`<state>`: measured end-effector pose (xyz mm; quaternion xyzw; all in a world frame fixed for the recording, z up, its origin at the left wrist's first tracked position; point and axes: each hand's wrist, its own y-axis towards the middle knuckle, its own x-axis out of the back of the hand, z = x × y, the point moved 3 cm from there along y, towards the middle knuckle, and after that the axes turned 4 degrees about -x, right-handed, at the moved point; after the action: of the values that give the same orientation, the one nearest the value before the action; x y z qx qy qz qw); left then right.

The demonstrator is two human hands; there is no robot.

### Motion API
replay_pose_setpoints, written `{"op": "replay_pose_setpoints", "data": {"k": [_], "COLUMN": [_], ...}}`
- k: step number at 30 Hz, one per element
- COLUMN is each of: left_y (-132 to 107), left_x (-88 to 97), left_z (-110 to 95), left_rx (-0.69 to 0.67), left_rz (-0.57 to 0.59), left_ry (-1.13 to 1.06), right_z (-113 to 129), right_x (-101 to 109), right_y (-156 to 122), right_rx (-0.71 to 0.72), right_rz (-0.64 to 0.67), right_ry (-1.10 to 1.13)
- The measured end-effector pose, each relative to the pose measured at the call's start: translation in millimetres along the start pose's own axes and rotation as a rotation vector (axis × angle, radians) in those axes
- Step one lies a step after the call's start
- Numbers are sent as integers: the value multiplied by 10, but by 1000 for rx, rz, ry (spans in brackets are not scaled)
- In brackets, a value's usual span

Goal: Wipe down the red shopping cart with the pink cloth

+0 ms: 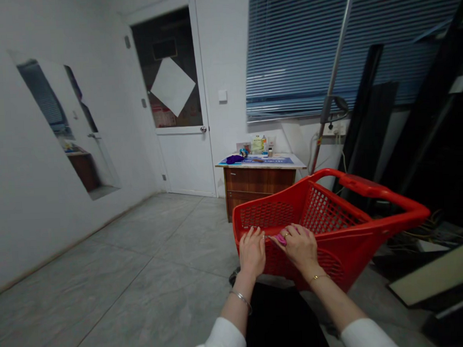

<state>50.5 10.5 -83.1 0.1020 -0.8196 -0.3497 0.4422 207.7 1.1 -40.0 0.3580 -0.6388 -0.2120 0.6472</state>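
A red plastic mesh shopping trolley basket [338, 240] stands in front of me, tilted, with a long handle running off to the right. Both hands are over its near rim. My left hand [252, 251] rests with curled fingers at the rim, and a ring shows on it. My right hand [296, 248] pinches a small pink object [281, 238]. A thin metal piece [268, 237] runs from that object toward my left hand. I cannot tell what the pink object is, or whether my left hand grips the metal piece.
Behind the basket stands a wooden drawer cabinet [257, 182] with a purple cloth and bottles on top. A white door [177, 114] and a wall mirror [64, 125] are at the left. Dark panels and cables [409, 236] crowd the right, beside a metal pole. Grey tiles cover the floor.
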Motion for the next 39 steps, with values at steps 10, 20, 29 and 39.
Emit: {"op": "replay_pose_setpoints", "data": {"k": [10, 20, 29, 39], "left_y": [26, 0, 35, 35], "left_x": [3, 54, 18, 67], "left_z": [-27, 10, -19, 136], "left_rx": [46, 53, 57, 17], "left_rz": [15, 118, 37, 69], "left_ry": [56, 125, 233, 298], "right_z": [71, -365, 56, -114], "right_x": [43, 64, -48, -12], "right_y": [21, 2, -22, 35], "right_rx": [-30, 60, 25, 99], "right_rz": [-15, -76, -155, -135], "right_ry": [-5, -43, 37, 52]}}
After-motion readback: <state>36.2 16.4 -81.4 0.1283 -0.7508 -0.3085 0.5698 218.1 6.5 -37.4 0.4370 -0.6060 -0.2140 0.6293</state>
